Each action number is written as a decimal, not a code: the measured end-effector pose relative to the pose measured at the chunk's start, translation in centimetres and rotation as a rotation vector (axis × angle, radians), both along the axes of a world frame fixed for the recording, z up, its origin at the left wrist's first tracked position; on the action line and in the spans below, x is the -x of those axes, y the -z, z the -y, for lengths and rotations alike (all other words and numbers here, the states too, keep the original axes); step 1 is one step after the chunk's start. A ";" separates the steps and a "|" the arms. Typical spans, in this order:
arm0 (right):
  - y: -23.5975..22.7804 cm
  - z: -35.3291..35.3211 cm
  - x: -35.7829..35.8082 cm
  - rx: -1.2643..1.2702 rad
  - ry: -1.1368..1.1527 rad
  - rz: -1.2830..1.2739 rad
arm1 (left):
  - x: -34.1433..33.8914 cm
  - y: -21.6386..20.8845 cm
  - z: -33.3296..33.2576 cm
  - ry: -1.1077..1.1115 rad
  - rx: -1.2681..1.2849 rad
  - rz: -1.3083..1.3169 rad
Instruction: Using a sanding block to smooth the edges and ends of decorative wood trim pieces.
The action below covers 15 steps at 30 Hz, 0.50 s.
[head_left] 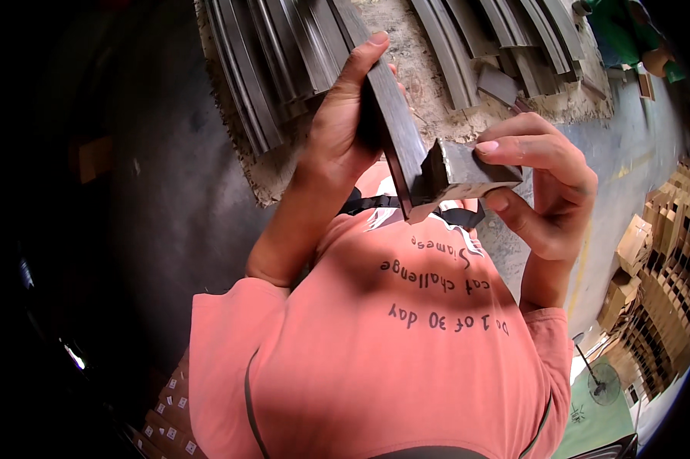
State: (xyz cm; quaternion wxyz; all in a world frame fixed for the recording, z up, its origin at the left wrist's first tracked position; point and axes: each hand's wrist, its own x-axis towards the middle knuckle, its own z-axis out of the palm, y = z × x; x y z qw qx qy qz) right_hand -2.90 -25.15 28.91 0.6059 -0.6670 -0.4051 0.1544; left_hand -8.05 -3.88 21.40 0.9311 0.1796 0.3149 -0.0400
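My left hand (341,126) is wrapped round a long grey metal profile (397,118), its thumb lying along the upper face. The profile slants from the bench down toward my chest. At its near end sits a short angled metal piece (467,170), like a bracket or an offcut. My right hand (547,183) pinches this piece between thumb and fingers. The short piece meets the profile's end; whether the two are joined or only touching I cannot tell. Part of the left fingers is hidden behind the profile.
Long metal profiles (284,53) lie on the left of a worn, rough-edged bench (406,46), with more profiles (505,30) at the right. A small flat offcut (499,84) is near them. Beyond are a person in green (616,30), stacked cardboard (673,252) and a fan (603,382).
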 end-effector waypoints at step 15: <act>-1.0 -0.6 0.5 0.099 -0.016 0.175 | 0.1 -0.5 0.3 -0.014 -0.054 0.077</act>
